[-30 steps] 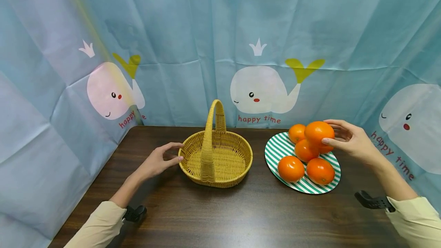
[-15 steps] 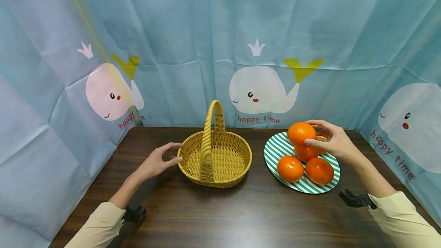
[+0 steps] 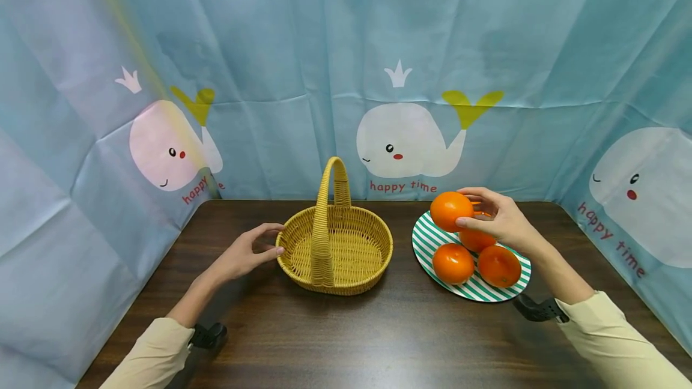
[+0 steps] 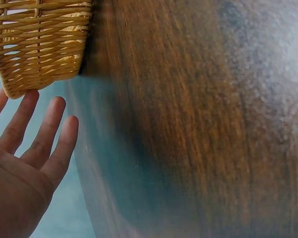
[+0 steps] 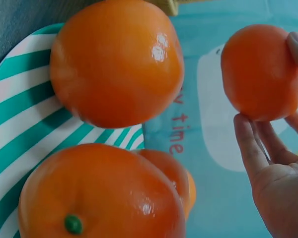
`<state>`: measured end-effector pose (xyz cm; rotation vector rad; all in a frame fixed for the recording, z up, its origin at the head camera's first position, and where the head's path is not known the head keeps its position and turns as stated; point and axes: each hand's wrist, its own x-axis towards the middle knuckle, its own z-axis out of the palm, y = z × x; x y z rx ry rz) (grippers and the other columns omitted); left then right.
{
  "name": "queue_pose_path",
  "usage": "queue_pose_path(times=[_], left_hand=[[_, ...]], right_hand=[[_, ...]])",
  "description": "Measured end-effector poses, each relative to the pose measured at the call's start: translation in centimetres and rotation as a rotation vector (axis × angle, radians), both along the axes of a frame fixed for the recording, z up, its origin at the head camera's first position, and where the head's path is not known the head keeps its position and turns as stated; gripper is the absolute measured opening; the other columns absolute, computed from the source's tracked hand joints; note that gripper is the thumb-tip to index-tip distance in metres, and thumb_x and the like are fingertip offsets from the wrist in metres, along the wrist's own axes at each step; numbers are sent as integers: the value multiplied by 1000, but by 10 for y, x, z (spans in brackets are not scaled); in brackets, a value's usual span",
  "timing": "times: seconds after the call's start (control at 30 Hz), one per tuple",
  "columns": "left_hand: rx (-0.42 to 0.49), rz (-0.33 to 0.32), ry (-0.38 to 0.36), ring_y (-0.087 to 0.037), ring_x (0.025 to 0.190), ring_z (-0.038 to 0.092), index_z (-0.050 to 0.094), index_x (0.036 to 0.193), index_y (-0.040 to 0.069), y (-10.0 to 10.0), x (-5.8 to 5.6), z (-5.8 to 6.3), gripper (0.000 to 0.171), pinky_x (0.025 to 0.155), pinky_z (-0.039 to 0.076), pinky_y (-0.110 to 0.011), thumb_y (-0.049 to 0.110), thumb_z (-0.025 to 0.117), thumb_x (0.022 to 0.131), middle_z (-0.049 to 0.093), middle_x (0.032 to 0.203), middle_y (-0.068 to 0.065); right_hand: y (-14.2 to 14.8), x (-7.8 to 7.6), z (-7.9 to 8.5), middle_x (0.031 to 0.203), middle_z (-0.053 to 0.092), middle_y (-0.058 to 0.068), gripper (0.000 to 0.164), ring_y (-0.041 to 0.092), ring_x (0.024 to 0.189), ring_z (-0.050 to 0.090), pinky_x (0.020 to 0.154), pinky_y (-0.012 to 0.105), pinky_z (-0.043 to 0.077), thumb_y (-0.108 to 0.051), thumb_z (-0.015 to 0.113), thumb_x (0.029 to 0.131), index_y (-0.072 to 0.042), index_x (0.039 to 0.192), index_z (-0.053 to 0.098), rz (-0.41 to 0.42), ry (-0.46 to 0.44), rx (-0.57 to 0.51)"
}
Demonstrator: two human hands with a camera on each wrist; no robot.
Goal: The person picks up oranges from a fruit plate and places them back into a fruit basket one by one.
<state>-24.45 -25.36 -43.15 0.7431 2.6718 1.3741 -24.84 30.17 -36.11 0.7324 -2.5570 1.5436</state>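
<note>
My right hand point(image 3: 500, 221) holds an orange point(image 3: 451, 212) between thumb and fingertips, raised over the far left part of a green-and-white striped plate point(image 3: 430, 236). In the right wrist view, the thumb presses one side of this orange point(image 5: 260, 72) and the fingers support it opposite. At the left end of a yellow wicker basket point(image 3: 357, 254), my left hand point(image 3: 243, 255) touches the rim with thumb and fingertips. The left wrist view shows its fingers point(image 4: 47, 119) fairly straight, some of them off the wicker. Nothing lies inside the basket, and its tall handle stands upright.
Several more oranges point(image 3: 453, 263) rest on the plate, one partly hidden behind my right hand. Basket and plate stand side by side on a dark wooden table point(image 3: 373, 338). A blue curtain point(image 3: 281, 137) with whale prints hangs along the table's far edge.
My right hand has carried the orange leftward across the back of the plate, toward the basket. The left hand keeps its place at the basket rim. The head view has shifted slightly.
</note>
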Motion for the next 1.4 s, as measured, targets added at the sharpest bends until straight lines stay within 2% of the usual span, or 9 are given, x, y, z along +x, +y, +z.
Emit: queue_pose_path(times=[0.2, 0.37, 0.57, 0.8, 1.0, 1.23, 1.4], left_hand=[[-31, 13, -1, -37, 109, 65, 51, 144, 3, -3, -1, 0, 54, 85, 57, -39, 23, 71, 99, 56, 137, -22], [-22, 10, -12, -38, 111, 65, 51, 144, 3, -3, 0, 1, 53, 84, 57, -36, 22, 71, 99, 55, 138, -21], [-17, 10, 16, -40, 113, 63, 53, 143, 3, 0, 1, 3, 51, 87, 56, -45, 22, 71, 99, 57, 135, -20], [-3, -1, 0, -42, 111, 64, 52, 144, 2, 1, 1, 4, 52, 85, 57, -44, 20, 71, 99, 55, 138, -22], [-10, 3, 10, -42, 118, 59, 52, 144, 3, 1, 1, 4, 51, 89, 54, -50, 18, 71, 98, 56, 138, -20], [-14, 3, 35, -43, 120, 57, 51, 144, -1, 0, 0, 2, 52, 90, 52, -54, 13, 71, 98, 56, 137, -23], [-15, 1, 37, -42, 122, 56, 52, 143, 1, 1, 1, 2, 51, 92, 51, -56, 15, 71, 99, 56, 137, -21]], right_hand=[[-9, -4, 0, 134, 57, 13, 55, 25, 113, 61, 87, 29, 55, -9, 75, 94, -10, 145, 53, 9, -12, -6], [-20, -7, -2, 134, 57, 15, 55, 28, 113, 60, 89, 30, 54, -5, 75, 93, -7, 144, 53, 58, -12, -54], [-39, -10, 0, 138, 55, 14, 56, 35, 117, 58, 92, 31, 53, -4, 76, 92, -5, 144, 53, 100, -14, -74], [-58, -13, -2, 136, 57, 12, 58, 32, 115, 59, 92, 36, 54, -5, 78, 91, -7, 144, 53, 147, -35, -98], [-75, -15, -6, 133, 58, 13, 58, 32, 114, 60, 95, 38, 52, -6, 79, 90, -6, 142, 54, 178, -35, -98], [-94, -14, -9, 131, 60, 12, 58, 33, 109, 61, 97, 49, 50, -4, 81, 88, -5, 140, 56, 223, -43, -112], [-105, -15, -14, 132, 60, 13, 60, 32, 107, 62, 95, 48, 51, -4, 83, 86, -4, 140, 56, 246, -52, -110]])
